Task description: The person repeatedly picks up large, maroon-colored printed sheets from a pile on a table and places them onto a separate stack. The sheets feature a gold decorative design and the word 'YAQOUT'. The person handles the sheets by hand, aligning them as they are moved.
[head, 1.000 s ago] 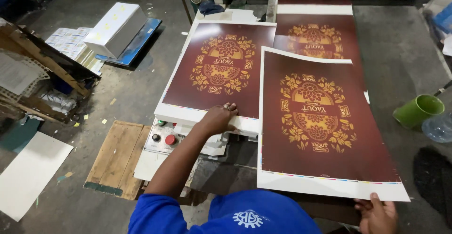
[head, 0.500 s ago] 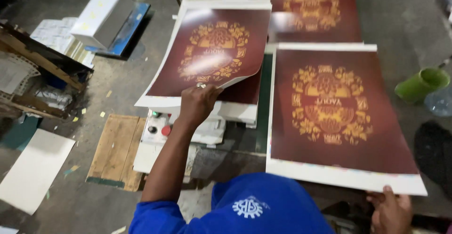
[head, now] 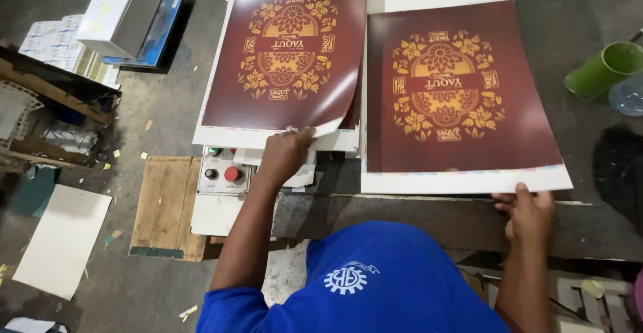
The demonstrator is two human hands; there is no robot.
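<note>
Two maroon sheets point(head: 462, 92) are pinched at their edges by left fingers point(head: 284, 155) and right fingers point(head: 529, 209), above a gritty concrete floor point(head: 161, 105).

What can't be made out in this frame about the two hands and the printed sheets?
- Head view: left hand fingertips, hidden under the lifted sheet, so its grip is unclear.
- Depth of the stack beneath it, covered by that sheet.
- Top of the right sheet, cut off by the frame edge.
- Right hand fingers, tucked under the sheet's edge.
</note>
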